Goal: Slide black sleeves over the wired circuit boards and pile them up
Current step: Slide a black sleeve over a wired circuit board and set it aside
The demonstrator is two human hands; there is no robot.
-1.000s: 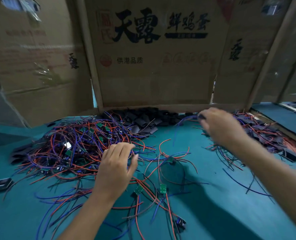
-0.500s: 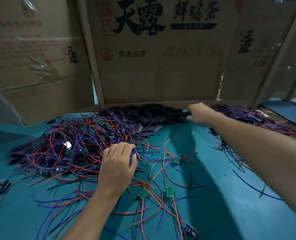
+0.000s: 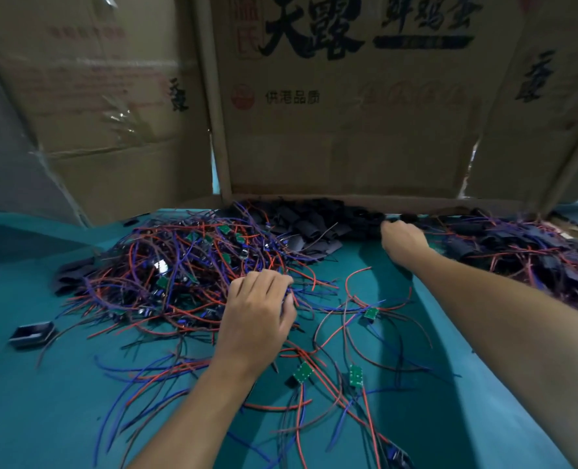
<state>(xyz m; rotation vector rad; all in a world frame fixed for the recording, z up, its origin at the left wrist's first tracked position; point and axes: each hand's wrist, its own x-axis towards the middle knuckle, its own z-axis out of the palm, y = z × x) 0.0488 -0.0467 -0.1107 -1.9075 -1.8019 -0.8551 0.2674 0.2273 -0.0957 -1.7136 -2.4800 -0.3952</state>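
A tangle of red, blue and purple wired circuit boards (image 3: 179, 275) lies on the teal table at the left. My left hand (image 3: 257, 316) sits on the tangle's right edge, fingers curled down around some wires. A heap of empty black sleeves (image 3: 308, 221) lies along the back wall. My right hand (image 3: 401, 238) is stretched out to the heap's right end, its fingers curled into the sleeves with the tips hidden. A pile of sleeved boards (image 3: 518, 248) spreads at the right. Loose green boards (image 3: 303, 372) (image 3: 356, 375) (image 3: 371, 313) lie near me.
Cardboard box walls (image 3: 348, 147) close off the back and both sides. A single black sleeve (image 3: 32, 333) lies on the teal table (image 3: 450, 418) at the far left, another at the left edge. Loose wires trail toward the front edge.
My right hand has moved from the sleeved pile at the right leftward and back to the black sleeve heap. My left hand stayed on the wire tangle, its fingers curling tighter.
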